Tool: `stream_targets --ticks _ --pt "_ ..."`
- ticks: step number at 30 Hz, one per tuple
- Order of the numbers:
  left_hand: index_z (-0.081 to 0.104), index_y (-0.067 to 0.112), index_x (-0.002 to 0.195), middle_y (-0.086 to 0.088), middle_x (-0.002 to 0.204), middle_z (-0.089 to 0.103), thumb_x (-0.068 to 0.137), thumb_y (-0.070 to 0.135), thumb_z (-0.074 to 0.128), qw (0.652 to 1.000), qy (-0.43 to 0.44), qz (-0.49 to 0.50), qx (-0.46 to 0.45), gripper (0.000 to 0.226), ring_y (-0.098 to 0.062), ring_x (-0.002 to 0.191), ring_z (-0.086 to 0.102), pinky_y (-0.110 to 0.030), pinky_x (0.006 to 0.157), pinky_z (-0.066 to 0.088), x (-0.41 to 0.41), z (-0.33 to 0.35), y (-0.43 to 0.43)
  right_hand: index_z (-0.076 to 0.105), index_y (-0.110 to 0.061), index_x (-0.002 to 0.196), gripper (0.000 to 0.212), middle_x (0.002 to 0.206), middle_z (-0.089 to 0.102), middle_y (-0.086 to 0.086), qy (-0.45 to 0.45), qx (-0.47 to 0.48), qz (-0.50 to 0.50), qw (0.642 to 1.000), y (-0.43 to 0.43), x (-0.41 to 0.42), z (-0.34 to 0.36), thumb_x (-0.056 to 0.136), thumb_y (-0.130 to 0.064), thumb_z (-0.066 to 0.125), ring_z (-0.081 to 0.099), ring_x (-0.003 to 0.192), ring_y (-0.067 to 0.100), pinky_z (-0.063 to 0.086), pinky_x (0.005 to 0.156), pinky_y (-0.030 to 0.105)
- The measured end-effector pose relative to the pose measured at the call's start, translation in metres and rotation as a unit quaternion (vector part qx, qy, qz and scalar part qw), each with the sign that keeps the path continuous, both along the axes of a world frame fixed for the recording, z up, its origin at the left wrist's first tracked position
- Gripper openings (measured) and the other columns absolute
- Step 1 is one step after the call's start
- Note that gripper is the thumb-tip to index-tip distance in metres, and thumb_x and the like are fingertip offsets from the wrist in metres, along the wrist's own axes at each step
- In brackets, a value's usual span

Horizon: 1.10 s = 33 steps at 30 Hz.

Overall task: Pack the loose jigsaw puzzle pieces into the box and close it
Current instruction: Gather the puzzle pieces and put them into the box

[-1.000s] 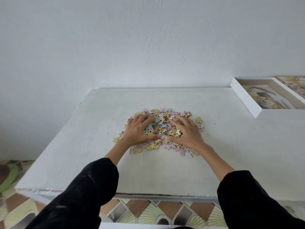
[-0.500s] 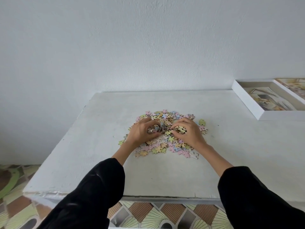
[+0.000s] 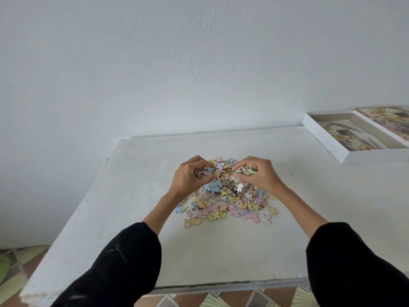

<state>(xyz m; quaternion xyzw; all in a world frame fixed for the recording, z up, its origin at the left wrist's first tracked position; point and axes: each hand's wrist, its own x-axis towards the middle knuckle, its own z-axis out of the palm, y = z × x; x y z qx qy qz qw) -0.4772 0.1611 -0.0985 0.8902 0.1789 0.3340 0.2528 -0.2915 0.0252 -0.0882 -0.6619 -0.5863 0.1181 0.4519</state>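
A heap of pastel jigsaw puzzle pieces (image 3: 223,203) lies in the middle of the white table (image 3: 221,251). My left hand (image 3: 190,178) hovers just above the heap's left side, fingers curled round a handful of pieces. My right hand (image 3: 257,175) does the same over the right side, gripping another handful. A few pieces drop loose between the two hands. The open white puzzle box (image 3: 321,138) sits at the table's far right with a picture sheet inside. Beside it, at the frame's right edge, lies the printed lid (image 3: 387,120).
A plain white wall stands right behind the table. The table's front edge (image 3: 199,286) is chipped, and patterned floor tiles (image 3: 13,262) show below and to the left. Bare tabletop lies between the heap and the box.
Both hands lay flat on the heap, then curled inward gathering pieces. Now they have lifted off the table, each with a handful.
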Motion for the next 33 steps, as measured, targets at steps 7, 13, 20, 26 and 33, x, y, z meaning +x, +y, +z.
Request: stream_targets --ticks 7,13,20,26,33 --pt "0.071 0.023 0.092 0.016 0.087 0.059 0.074 0.039 0.073 1.000 -0.005 -0.026 -0.004 0.024 -0.002 0.073 0.061 -0.037 0.065 0.054 0.021 0.009 -0.003 0.071 -0.020 0.084 0.013 0.088 0.069 -0.011 -0.004 0.024 0.019 1.000 -0.001 0.028 0.018 0.075 -0.011 0.072 0.063 0.088 -0.001 0.045 0.087 0.013" --pt "0.071 0.021 0.093 0.016 0.086 0.059 0.075 0.033 0.074 1.000 -0.014 -0.022 0.017 0.021 -0.005 0.074 0.062 -0.034 0.066 0.055 0.057 0.024 -0.008 0.071 -0.022 0.083 0.014 0.087 0.068 -0.014 0.000 0.032 0.043 0.999 -0.005 0.067 0.031 0.075 -0.011 0.073 0.063 0.086 -0.002 0.045 0.084 0.013" --pt "0.071 0.018 0.090 0.014 0.085 0.060 0.073 0.028 0.076 0.999 -0.043 -0.027 0.014 0.020 0.000 0.075 0.061 -0.017 0.069 0.052 0.134 0.045 -0.031 0.071 -0.018 0.083 0.012 0.088 0.069 0.000 0.014 0.042 0.061 0.997 -0.025 0.141 0.061 0.076 -0.009 0.071 0.064 0.081 0.011 0.049 0.074 0.020" --pt "0.070 0.024 0.086 0.010 0.084 0.062 0.071 0.036 0.075 0.997 -0.045 -0.056 0.019 0.020 -0.005 0.075 0.060 -0.022 0.068 0.051 0.223 0.065 -0.053 0.071 -0.018 0.081 0.012 0.084 0.069 -0.004 0.000 0.056 0.017 0.998 -0.049 0.230 0.081 0.075 -0.007 0.071 0.063 0.078 0.009 0.048 0.072 0.018" --pt "0.071 0.019 0.087 0.010 0.081 0.062 0.071 0.025 0.078 0.995 -0.056 -0.083 0.007 0.019 -0.003 0.072 0.059 -0.015 0.065 0.045 0.325 0.070 -0.076 0.072 -0.015 0.084 0.011 0.086 0.070 -0.004 -0.036 0.036 -0.029 0.998 -0.075 0.322 0.087 0.076 -0.008 0.070 0.064 0.085 0.005 0.048 0.082 0.016"
